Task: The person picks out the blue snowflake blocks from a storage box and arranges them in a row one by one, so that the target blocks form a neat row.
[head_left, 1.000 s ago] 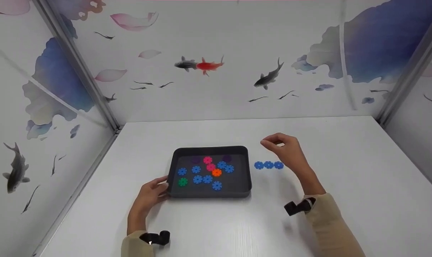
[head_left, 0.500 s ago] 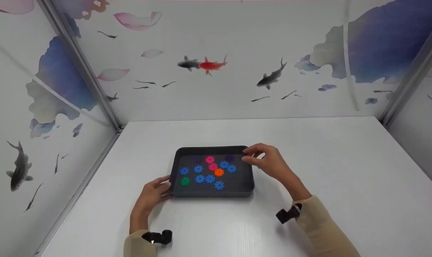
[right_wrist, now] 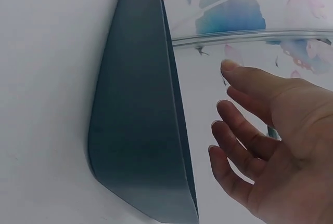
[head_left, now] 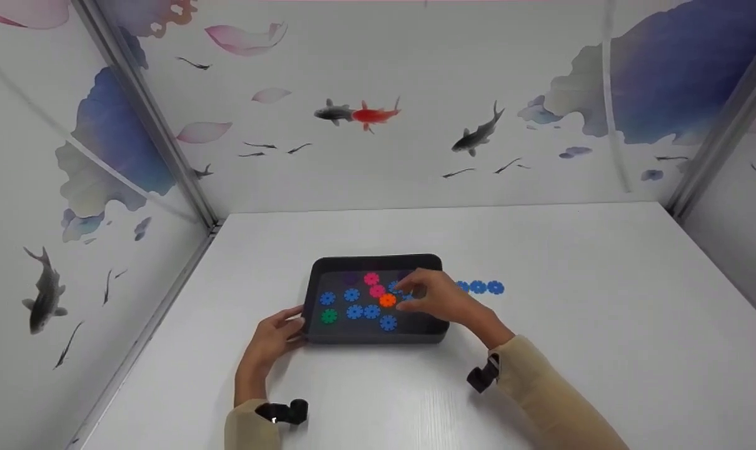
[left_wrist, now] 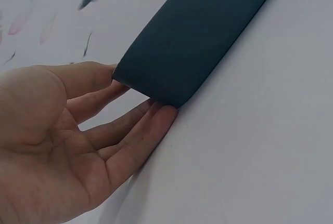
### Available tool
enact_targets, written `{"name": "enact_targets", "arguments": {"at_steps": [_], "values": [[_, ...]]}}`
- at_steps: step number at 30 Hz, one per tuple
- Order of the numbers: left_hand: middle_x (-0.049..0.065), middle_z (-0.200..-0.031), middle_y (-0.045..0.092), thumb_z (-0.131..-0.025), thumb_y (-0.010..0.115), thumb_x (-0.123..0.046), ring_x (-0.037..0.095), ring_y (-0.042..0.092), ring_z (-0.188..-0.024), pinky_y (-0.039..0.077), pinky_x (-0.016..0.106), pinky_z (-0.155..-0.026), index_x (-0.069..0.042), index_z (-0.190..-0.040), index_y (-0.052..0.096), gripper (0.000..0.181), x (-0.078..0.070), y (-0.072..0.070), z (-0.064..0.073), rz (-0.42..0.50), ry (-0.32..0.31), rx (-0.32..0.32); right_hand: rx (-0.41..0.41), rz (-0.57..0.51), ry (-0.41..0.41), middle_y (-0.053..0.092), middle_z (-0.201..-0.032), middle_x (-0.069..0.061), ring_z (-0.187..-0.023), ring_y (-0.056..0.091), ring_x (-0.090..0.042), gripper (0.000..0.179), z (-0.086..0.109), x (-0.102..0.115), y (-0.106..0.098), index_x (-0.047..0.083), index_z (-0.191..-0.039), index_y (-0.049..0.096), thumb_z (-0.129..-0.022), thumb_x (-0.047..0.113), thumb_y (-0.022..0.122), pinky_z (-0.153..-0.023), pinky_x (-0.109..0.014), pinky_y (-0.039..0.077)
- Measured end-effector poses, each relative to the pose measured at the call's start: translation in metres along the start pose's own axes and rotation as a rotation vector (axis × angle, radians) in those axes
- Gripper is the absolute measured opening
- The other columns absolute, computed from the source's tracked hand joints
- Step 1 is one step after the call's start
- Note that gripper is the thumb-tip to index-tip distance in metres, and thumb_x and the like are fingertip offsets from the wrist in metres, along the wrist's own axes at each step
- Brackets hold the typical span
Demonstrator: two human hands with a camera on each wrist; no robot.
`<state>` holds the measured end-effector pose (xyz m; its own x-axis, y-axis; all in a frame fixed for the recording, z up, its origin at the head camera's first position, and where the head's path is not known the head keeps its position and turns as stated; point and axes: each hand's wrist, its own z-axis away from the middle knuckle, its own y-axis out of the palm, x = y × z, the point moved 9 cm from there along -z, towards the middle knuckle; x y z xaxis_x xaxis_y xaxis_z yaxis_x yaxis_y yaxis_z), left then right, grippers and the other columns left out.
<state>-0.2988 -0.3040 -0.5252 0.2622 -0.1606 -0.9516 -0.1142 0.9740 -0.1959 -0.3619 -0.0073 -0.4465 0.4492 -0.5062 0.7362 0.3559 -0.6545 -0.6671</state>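
A dark grey tray (head_left: pixel 373 339) lies on the white table, holding several flower-shaped plastic discs. My left hand (head_left: pixel 275 337) holds its left side; the left wrist view shows the thumb at the rim and other fingers against the outer wall. Over the tray's right part hovers my right hand (head_left: pixel 437 297), thumb and index finger apart around the orange disc (head_left: pixel 387 300) without visible contact. Nothing shows between the right fingers in the right wrist view. That hand partly hides blue discs (head_left: pixel 395 287). Pink discs (head_left: pixel 377 290) and a green disc (head_left: pixel 329 316) lie farther left.
Three blue discs (head_left: pixel 478 287) lie in a row on the table, right of the tray, the leftmost partly hidden by my right hand. White panels painted with fish stand behind and at both sides. A wrist camera (head_left: pixel 483 374) sits on my right cuff.
My right hand has moved left and toward me, from above the blue row to over the tray, its thumb and index finger spreading. My left hand stays at the tray's side.
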Motion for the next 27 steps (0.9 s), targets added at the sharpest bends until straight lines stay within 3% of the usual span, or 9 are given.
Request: {"name": "enact_targets", "arguments": {"at_steps": [6, 11, 19, 27], "values": [[0.028, -0.136, 0.06, -0.101, 0.056, -0.01, 0.036, 0.064, -0.122, 0.056, 0.045, -0.101, -0.001, -0.143, 0.052, 0.043, 0.002, 0.001, 0.0, 0.021, -0.012, -0.005, 0.093, 0.03, -0.014, 0.069, -0.11, -0.007, -0.102, 0.063, -0.022, 0.035, -0.008, -0.005, 0.022, 0.008, -0.118, 0.073, -0.086, 0.019, 0.08, -0.091, -0.039, 0.06], [0.027, -0.132, 0.061, -0.101, 0.056, -0.01, 0.031, 0.066, -0.115, 0.057, 0.044, -0.1, 0.0, -0.142, 0.053, 0.042, -0.002, 0.001, -0.001, 0.019, 0.004, -0.009, 0.138, 0.033, -0.029, 0.07, -0.107, -0.008, -0.096, 0.067, -0.02, 0.028, -0.011, -0.01, 0.031, 0.006, -0.113, 0.075, -0.086, 0.013, 0.079, -0.088, -0.038, 0.062], [0.026, -0.133, 0.062, -0.101, 0.056, -0.01, 0.032, 0.066, -0.117, 0.057, 0.044, -0.101, -0.001, -0.141, 0.055, 0.042, 0.001, 0.002, -0.001, 0.01, -0.008, -0.008, 0.185, 0.055, 0.016, 0.073, -0.104, -0.003, -0.092, 0.067, -0.015, 0.025, -0.016, -0.018, 0.042, 0.011, -0.112, 0.075, -0.087, 0.014, 0.079, -0.089, -0.036, 0.062], [0.026, -0.136, 0.061, -0.101, 0.055, -0.011, 0.033, 0.064, -0.12, 0.056, 0.044, -0.102, -0.004, -0.142, 0.054, 0.042, 0.001, 0.0, 0.0, -0.001, -0.015, -0.013, 0.211, 0.097, -0.021, 0.072, -0.105, -0.006, -0.094, 0.066, -0.017, 0.026, -0.019, -0.015, 0.05, 0.01, -0.112, 0.077, -0.086, 0.013, 0.079, -0.089, -0.038, 0.061]]}}
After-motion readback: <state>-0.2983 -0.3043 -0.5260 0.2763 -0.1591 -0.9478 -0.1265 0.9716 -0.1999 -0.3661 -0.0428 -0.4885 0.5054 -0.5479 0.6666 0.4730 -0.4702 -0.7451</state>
